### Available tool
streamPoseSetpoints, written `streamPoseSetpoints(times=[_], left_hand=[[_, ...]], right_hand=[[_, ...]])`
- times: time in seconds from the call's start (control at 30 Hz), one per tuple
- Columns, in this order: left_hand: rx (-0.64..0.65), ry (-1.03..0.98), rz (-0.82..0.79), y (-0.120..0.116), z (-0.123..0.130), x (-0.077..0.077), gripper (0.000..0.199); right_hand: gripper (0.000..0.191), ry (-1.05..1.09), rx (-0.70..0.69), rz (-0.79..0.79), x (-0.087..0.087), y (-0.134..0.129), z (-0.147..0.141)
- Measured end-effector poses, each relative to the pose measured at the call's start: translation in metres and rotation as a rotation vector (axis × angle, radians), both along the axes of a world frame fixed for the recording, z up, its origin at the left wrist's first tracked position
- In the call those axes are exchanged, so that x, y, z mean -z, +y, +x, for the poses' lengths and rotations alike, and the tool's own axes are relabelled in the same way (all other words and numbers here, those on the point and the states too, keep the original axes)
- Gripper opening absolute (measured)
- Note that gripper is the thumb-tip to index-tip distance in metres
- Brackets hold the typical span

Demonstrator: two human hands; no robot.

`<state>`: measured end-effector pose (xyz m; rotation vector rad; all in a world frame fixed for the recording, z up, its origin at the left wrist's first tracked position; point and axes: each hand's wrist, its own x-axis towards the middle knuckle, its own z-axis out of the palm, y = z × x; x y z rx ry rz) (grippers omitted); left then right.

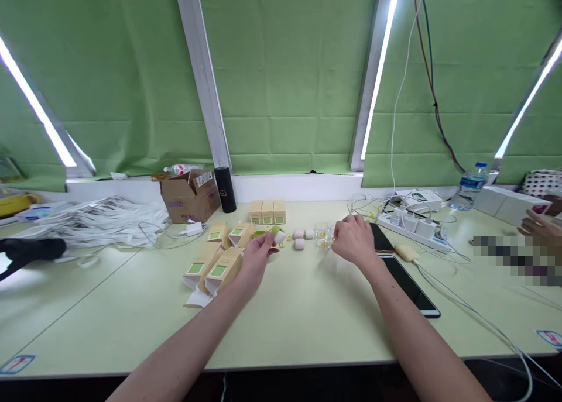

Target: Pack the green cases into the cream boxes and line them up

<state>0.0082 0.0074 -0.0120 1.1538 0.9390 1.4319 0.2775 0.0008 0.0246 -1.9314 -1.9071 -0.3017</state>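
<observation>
My left hand [259,256] has its fingers closed on a small white-and-green cylinder [278,234], just right of the opened cartons [223,267] with green labels. My right hand [353,238] is over the right side of a group of small clear cups [322,233] with yellow bits in them; its fingers are curled and the fingertips are hidden. Between the hands lie several pale pink cylinders [299,244]. Behind them stand three closed small cartons [267,212] in a row.
A brown cardboard box [188,200] and a black cylinder [225,189] stand at the back. On the right are a phone [381,238], a tablet [410,285], a power strip [415,231], cables and a water bottle [469,186]. Another person's hand [542,229] shows at far right.
</observation>
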Motion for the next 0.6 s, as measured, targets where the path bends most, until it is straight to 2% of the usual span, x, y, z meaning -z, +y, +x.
streamPoseSetpoints(times=[0.13,0.23,0.37,0.5,0.6], left_hand=[[-0.013,-0.030,0.015,0.001,-0.001,0.000,0.053],[-0.014,-0.048,0.025,0.000,0.000,-0.002,0.052],[-0.024,-0.049,0.039,-0.002,0.001,-0.004,0.049],[-0.025,-0.030,0.049,-0.004,0.001,-0.005,0.049],[-0.025,-0.018,0.057,-0.005,0.001,-0.006,0.048]], right_hand=[[0.012,0.069,-0.251,0.063,0.001,-0.011,-0.029],[0.011,0.084,-0.425,0.059,0.011,-0.017,-0.051],[0.018,0.149,-0.611,-0.021,0.030,-0.020,-0.069],[0.026,0.260,-0.744,-0.046,0.043,-0.022,-0.074],[0.048,0.405,-0.775,-0.079,0.048,-0.023,-0.075]])
